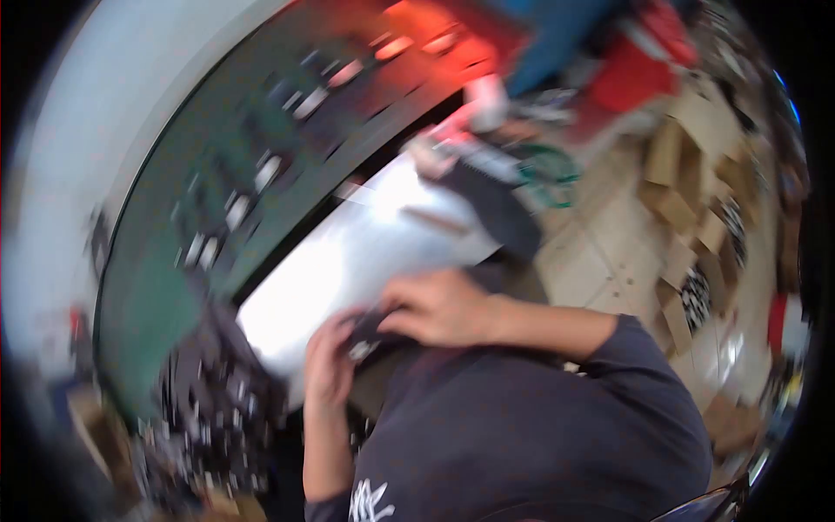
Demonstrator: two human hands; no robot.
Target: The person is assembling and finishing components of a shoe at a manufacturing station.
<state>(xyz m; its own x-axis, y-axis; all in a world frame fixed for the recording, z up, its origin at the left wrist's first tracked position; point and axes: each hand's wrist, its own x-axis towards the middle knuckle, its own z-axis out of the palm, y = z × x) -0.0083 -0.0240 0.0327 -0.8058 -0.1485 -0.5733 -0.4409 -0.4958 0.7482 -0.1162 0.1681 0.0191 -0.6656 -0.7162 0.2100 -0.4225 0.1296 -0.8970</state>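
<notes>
My left hand (329, 358) and my right hand (435, 306) are close together in front of my body, over the near edge of a bright white work surface (304, 291). Between them is a small dark piece (370, 329), pinched by the fingers of both hands. Blur and the fingers hide its exact kind. To the left of my left hand rises a heap of dark pieces with pale ends (217, 400). A thin brownish strip (435, 219) lies on the far part of the white surface.
A long green surface (143, 287) beyond holds a row of dark, pale-ended pieces (265, 171). Dark material (500, 209) drapes over the white surface's right end, near a green ring-shaped thing (550, 174). Open cardboard boxes (674, 170) stand on the tiled floor (587, 261).
</notes>
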